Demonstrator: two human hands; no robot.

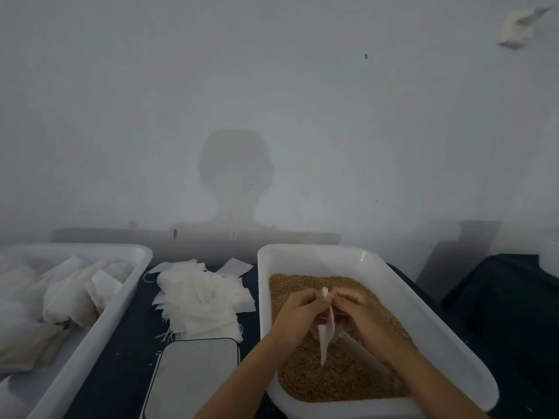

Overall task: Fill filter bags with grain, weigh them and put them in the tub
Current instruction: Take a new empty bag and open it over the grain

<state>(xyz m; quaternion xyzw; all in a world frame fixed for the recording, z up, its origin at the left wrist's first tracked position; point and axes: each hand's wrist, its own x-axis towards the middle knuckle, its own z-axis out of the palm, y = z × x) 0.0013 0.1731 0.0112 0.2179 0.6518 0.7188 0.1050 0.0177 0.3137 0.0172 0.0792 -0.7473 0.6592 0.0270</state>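
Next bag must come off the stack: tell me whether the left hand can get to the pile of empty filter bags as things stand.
Probably not yet: the left hand and right hand both pinch a filter bag over the grain. The pile of empty filter bags lies uncovered to its left.

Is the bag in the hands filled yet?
Looks empty: filter bag hangs flat and thin, pinched by both hands' fingers above the grain.

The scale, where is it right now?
In the head view, the scale sits at bottom centre, between the tub of filled bags and the grain tub.
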